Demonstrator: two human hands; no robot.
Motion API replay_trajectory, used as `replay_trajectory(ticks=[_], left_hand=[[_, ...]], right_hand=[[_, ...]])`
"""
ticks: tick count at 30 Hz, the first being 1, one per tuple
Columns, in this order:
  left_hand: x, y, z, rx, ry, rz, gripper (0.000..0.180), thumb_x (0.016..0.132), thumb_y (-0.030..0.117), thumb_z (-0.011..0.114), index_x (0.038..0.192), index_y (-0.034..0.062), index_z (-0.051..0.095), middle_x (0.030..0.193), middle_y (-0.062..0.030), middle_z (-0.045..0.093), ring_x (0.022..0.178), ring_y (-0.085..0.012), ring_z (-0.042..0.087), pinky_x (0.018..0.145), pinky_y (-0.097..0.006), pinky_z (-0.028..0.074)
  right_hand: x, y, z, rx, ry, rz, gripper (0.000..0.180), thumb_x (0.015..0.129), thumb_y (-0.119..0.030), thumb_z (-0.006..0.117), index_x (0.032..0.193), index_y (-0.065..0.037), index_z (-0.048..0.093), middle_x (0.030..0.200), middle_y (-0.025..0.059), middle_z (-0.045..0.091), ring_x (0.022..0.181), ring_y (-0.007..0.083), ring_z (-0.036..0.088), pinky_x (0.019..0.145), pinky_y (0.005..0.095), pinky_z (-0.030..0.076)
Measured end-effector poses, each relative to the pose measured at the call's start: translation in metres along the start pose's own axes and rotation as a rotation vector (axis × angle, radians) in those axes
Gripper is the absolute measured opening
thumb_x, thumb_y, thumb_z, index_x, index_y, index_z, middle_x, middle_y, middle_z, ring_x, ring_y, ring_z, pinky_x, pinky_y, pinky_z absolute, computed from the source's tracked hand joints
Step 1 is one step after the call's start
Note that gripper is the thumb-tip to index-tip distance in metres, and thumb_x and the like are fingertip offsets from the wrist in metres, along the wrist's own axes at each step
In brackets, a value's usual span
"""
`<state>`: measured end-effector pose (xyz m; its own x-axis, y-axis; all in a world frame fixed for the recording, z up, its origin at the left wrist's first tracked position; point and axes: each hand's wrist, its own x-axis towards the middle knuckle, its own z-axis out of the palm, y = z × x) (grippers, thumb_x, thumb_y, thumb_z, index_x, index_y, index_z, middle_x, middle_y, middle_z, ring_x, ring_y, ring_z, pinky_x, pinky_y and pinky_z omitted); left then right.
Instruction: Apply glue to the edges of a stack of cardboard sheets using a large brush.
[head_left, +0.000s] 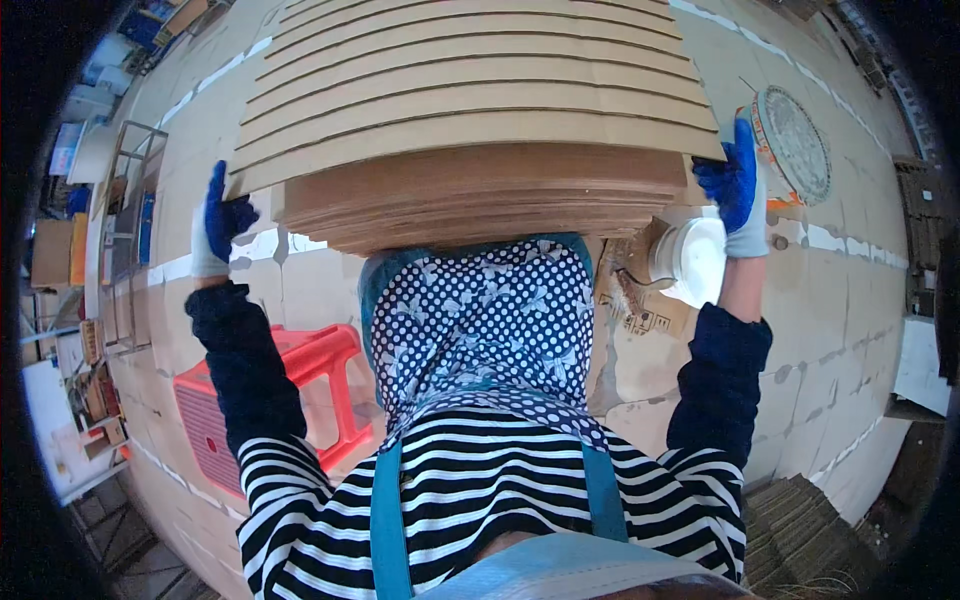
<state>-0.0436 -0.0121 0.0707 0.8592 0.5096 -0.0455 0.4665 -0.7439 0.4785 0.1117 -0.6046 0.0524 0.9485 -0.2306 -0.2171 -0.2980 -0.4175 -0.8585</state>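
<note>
While fanned cardboard sheets (470, 90) fill the frame's upper centre, the left hand (226, 222) and right hand (735, 187) touch their lower corners, thumbs raised, fingers curled; whether they clamp, I cannot tell.

Staggered tan cardboard sheets (470, 131)

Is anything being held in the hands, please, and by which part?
The left hand and right hand touch the cardboard sheets at their near corners, one each side; whether they grip cannot be told.
</note>
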Motion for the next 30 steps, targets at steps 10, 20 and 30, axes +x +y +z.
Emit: replay_trajectory(ticks=[10, 20, 30], left_hand=[[0.028, 0.004, 0.085, 0.021, 0.632, -0.128, 0.055, 0.088, 0.048, 0.039, 0.084, -0.0003, 0.065, 0.077, -0.0198, 0.063, 0.079, -0.0381, 0.059, 0.068, -0.044, 0.044], [0.017, 0.041, 0.080, 0.255, 0.423, -0.263, 0.057, 0.090, 0.046, 0.029, 0.089, 0.0020, 0.064, 0.090, -0.0235, 0.061, 0.086, -0.0405, 0.057, 0.075, -0.046, 0.042], [0.026, 0.038, 0.081, 0.327, 0.366, -0.273, 0.057, 0.090, 0.044, 0.026, 0.088, 0.0019, 0.064, 0.088, -0.0233, 0.061, 0.088, -0.0400, 0.057, 0.078, -0.046, 0.043]], right_hand=[[0.035, 0.035, 0.045, -0.474, 0.435, -0.454, 0.042, 0.090, -0.038, 0.038, 0.083, -0.004, 0.060, 0.080, 0.0189, 0.061, 0.075, 0.0348, 0.058, 0.066, 0.0421, 0.043], [0.046, 0.031, 0.042, -0.668, 0.359, -0.335, 0.048, 0.090, -0.042, 0.032, 0.084, -0.006, 0.063, 0.083, 0.0189, 0.062, 0.078, 0.0370, 0.059, 0.069, 0.0458, 0.044], [0.044, 0.014, 0.044, -0.745, 0.321, -0.216, 0.049, 0.091, -0.040, 0.031, 0.086, -0.002, 0.063, 0.087, 0.0224, 0.060, 0.083, 0.0392, 0.056, 0.072, 0.0456, 0.043]])
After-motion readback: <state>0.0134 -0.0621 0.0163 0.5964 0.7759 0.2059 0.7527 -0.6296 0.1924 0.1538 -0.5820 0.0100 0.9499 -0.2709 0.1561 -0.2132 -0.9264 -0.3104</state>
